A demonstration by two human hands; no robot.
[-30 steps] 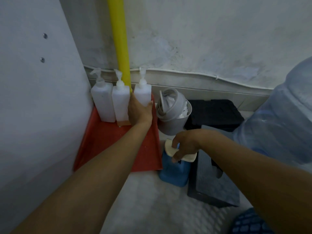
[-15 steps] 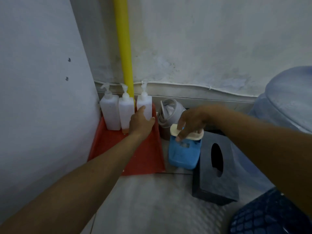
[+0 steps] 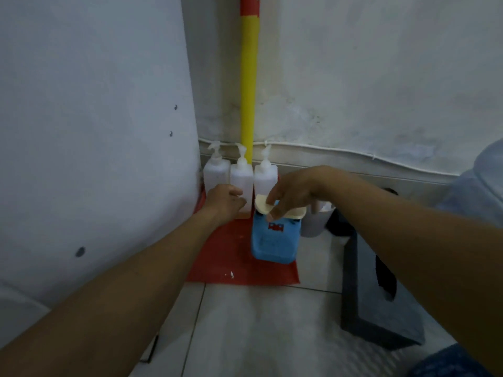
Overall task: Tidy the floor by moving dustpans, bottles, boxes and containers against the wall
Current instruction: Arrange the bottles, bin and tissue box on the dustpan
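Three white pump bottles [image 3: 265, 178] stand in a row at the back of a red dustpan [image 3: 236, 268] in the corner, its yellow handle [image 3: 249, 91] upright against the wall. My left hand [image 3: 224, 201] is low in front of the left and middle bottles, fingers curled round the base of the middle pump bottle [image 3: 242, 175]. My right hand [image 3: 291, 193] grips the cream lid of a blue container [image 3: 275, 240] from above. The container is at the dustpan's right side, just in front of the right bottle; I cannot tell whether it rests on the pan.
A grey cup [image 3: 315, 224] stands right of the blue container, with a black object behind it. A dark tissue box [image 3: 375, 311] lies on the tiled floor at the right. A large water jug [image 3: 481, 186] and a blue basket [image 3: 451, 363] fill the right edge. A white panel [image 3: 95, 131] closes the left.
My right hand carried the blue container left, from beside the tissue box onto the red dustpan. My left hand shifted from the right bottle to the middle one.
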